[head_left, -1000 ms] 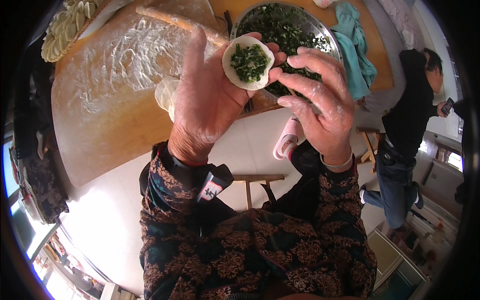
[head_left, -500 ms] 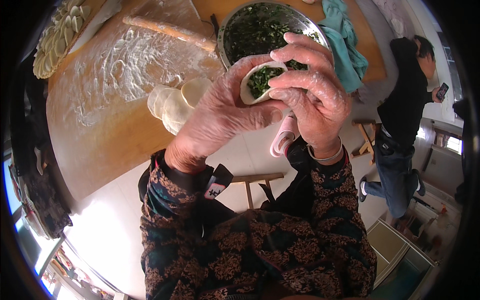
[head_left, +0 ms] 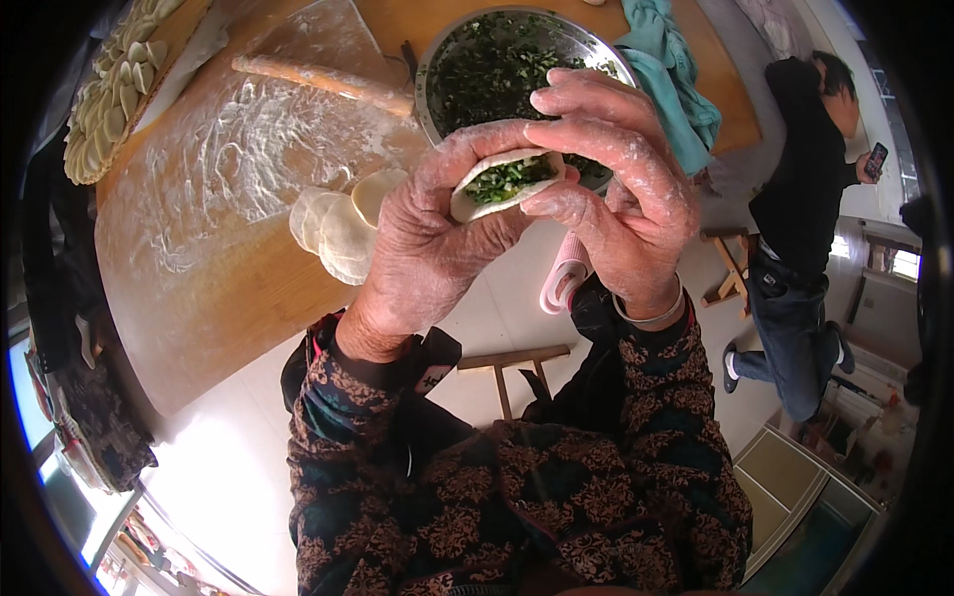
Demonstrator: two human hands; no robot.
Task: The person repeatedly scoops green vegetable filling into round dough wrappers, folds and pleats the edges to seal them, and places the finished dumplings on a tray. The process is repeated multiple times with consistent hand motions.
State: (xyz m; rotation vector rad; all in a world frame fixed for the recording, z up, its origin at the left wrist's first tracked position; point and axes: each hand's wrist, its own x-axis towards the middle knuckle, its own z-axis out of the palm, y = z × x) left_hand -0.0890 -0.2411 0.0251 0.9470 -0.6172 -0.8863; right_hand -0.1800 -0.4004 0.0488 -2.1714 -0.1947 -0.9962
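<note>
My left hand [head_left: 417,248] is curled round a floury dumpling wrapper [head_left: 472,204] folded partway over chopped green filling [head_left: 512,179], with the top still open. My right hand [head_left: 636,209] grips the wrapper's right end, its thumb at the near edge and index finger over the far edge. Behind my hands is a steel bowl [head_left: 477,65] of chopped greens. Left of my hands, several round wrappers [head_left: 333,228] overlap on the board near a flour-dusted rolling pin [head_left: 318,81].
Formed dumplings [head_left: 119,89] fill a tray at the upper left beside the floured board [head_left: 179,278]. A teal cloth [head_left: 666,89] lies right of the bowl. At right, a person [head_left: 795,169] holds a phone [head_left: 874,162] near a wooden stool [head_left: 730,268]. A pink slipper [head_left: 564,273] shows below.
My left hand has turned and closed round the wrapper, folding it from a flat round into a narrow oval. My right hand has closed onto it; both are now together.
</note>
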